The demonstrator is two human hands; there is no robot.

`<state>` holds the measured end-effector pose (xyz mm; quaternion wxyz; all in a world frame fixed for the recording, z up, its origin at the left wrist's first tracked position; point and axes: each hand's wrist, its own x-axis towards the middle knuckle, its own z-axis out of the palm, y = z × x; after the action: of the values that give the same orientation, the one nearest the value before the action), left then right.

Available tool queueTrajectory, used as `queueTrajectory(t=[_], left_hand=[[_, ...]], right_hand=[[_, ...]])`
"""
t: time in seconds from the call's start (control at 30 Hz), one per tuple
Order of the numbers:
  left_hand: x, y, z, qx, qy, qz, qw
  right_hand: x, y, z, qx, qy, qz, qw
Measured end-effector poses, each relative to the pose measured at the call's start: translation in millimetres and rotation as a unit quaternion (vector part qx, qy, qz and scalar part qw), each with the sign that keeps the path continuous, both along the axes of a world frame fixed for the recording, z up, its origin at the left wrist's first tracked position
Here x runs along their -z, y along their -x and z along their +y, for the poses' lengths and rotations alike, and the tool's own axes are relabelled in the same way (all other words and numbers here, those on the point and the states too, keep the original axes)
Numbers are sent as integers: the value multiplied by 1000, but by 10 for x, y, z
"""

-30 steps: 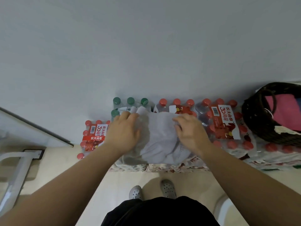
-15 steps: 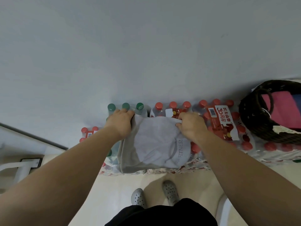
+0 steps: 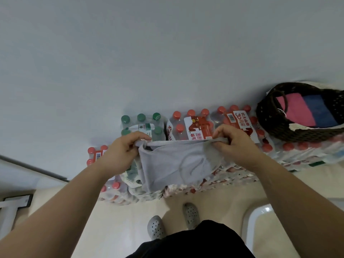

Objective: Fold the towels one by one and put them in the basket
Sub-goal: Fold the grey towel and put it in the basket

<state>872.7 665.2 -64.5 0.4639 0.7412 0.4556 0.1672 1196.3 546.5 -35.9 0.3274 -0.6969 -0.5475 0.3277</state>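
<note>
The grey towel (image 3: 176, 164), pressed flat on the bottle packs (image 3: 197, 125) a moment ago, is now raised above them by its far edge, each corner pinched between thumb and fingers of the left hand (image 3: 121, 151) and right hand (image 3: 232, 144), so another fold is judged imminent.

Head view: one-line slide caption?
Left hand and right hand pinch the top corners of a grey towel over bottle packs; dark basket holds pink towel and blue towel.

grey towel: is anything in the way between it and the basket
Nothing visible does. The left hand and right hand hold the grey towel over bottle packs; the basket sits rightward, its top open.
</note>
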Motion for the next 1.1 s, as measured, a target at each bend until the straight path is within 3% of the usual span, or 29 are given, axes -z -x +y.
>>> queueTrajectory(t=[0.3,0.53,0.67,0.77,0.97,1.1], left_hand=[[-329,-48,-395,-53,32,-74,995],[-515,-285,-762,-115,35,-67,990],[-501,-306,-958,-78,-50,10,996],[-516,-367,-1086,-78,-105,42,990],[-686,-495,-1326,-149,-87,-60,983],[-685,-469,-1376,-198,-77,-58,975]], right_hand=[[-106,-150,-400,-20,-15,64,998],[-199,-507,-688,-35,-37,119,992],[-177,-724,-811,-39,-17,110,993],[-188,-817,-861,-58,-23,52,997],[-303,-966,-935,-85,-37,11,996],[-354,-945,-933,-122,-7,44,992]])
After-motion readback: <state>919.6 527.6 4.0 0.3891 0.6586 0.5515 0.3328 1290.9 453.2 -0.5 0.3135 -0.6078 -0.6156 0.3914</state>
